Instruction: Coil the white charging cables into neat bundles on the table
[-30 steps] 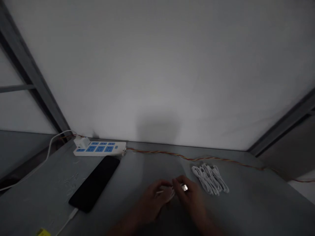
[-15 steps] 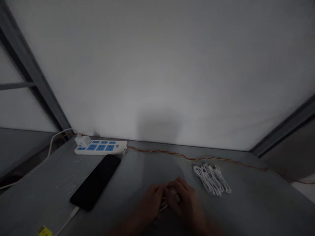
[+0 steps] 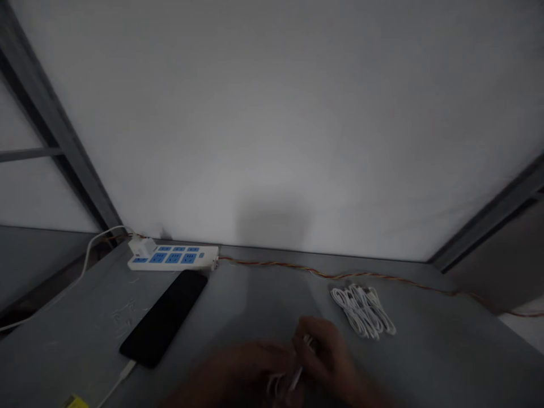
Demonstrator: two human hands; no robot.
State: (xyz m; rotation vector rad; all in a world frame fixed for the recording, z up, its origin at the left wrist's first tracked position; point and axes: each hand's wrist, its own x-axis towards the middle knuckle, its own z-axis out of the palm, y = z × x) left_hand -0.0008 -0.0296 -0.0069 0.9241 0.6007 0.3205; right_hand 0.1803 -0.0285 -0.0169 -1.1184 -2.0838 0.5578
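Low in the middle of the dim view, both hands work on a white cable (image 3: pixel 274 383). My right hand (image 3: pixel 325 348) is closed, with a pale piece of the cable showing between its fingers. Beside it, my left hand (image 3: pixel 259 362) is blurred but appears closed round the cable's loops, which hang below the fingers. To the right of my right hand, coiled white cables (image 3: pixel 363 310) lie in a bundle on the grey table (image 3: pixel 238 306). How the held cable runs inside the fingers is hidden.
A black phone (image 3: pixel 165 318) lies at the left with a white cable plugged into its near end. Behind it stands a white power strip (image 3: pixel 208 259) carrying a white charger (image 3: pixel 142 247). A twisted wire (image 3: pixel 293 265) runs along the wall. A yellow object (image 3: pixel 76 402) shows at the bottom left.
My hands have come nearer to me, and my left hand has turned flatter and become more blurred. More of the white cable now shows below the fingers. The view has shifted slightly.
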